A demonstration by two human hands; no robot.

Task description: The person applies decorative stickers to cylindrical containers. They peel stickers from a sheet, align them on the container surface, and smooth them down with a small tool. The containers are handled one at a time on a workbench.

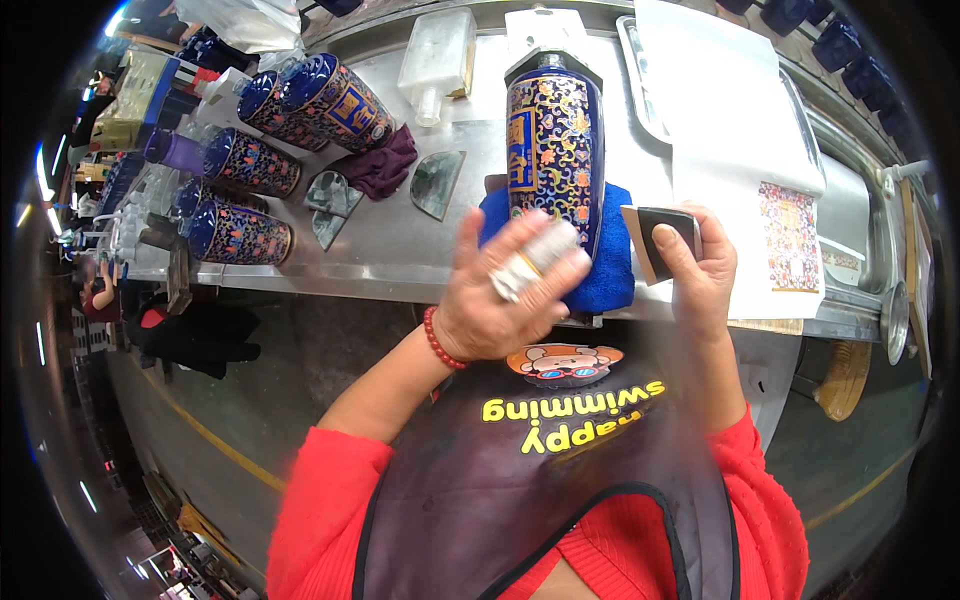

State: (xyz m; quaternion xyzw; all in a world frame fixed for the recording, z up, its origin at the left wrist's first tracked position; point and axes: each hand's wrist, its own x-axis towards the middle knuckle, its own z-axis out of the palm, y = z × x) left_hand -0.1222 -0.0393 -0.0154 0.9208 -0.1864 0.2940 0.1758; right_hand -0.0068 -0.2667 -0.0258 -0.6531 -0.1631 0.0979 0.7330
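A dark blue ceramic bottle (555,140) with gold and coloured floral patterning lies on a folded blue towel (612,275), its neck pointing away from me. My left hand (520,285) is over the bottle's near end, fingers spread and slightly blurred. White wrapping covers some of those fingers, and I cannot tell whether they touch the bottle. Just right of the towel, my right hand (705,260) pinches a flat dark pad (663,238) with a tan face, thumb on its dark side. Whatever lies under my left palm is hidden.
Several similar patterned bottles (340,105) stand at the left, near a purple cloth (375,165) and green-grey translucent pieces (437,185). A clear plastic container (438,55) is farther back. White sheets (720,110) cover the right side, with a patterned decal sheet (790,235) on them.
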